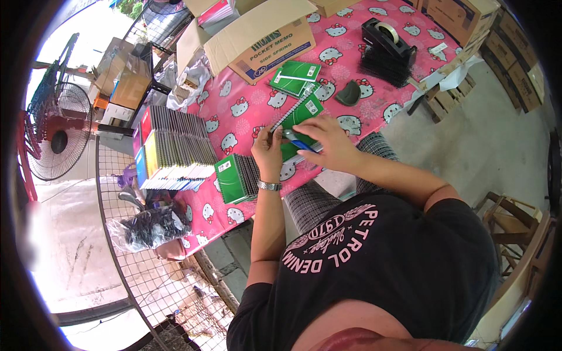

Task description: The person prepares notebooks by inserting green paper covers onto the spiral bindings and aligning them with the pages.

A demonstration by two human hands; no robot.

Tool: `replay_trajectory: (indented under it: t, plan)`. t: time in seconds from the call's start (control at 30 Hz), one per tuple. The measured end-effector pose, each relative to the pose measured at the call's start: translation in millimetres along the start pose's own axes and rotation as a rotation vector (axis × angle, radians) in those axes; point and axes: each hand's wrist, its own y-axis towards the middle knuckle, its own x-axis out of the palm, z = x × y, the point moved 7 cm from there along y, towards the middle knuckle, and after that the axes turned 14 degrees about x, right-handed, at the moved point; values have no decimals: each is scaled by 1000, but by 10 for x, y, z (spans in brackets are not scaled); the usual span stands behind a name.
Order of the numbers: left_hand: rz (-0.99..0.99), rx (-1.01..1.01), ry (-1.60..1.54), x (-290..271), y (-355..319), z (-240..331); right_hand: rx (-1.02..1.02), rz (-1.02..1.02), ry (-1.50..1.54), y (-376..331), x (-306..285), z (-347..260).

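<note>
Near table edge (328, 175): hands (293, 146) grip green notebook (301, 114).

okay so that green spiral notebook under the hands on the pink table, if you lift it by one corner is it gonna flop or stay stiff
The green spiral notebook looks thin with a soft card cover, so it would probably droop somewhat from a corner. Its wire spine along one long edge should keep that side straight. It seems light; the left hand and right hand rest on it without apparent effort. Flat-sided, it is unlikely to roll.
</note>
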Motion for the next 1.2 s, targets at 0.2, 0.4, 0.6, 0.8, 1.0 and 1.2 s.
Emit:
replay_trajectory:
  t: [0.2,0.4,0.6,0.8,1.0,1.2]
  plan:
    - [32,89,268,-108,-58,-34,-51,-83,-199,106,140,-131]
    - [-34,435,522,32,-3,376,515,-460,575,110,347,348]
    - [46,177,397,399,730,380,513,-184,553,54,78,1052]
    - [31,-531,-427,567,1225,-1100,247,-68,-368,-198,0,1474]
    - [20,-365,-140,515,1384,-1084,238,189,-630,289,-532,1983]
    - [-614,569,663,748,479,420,427,162,-1053,654,-1269,2932]
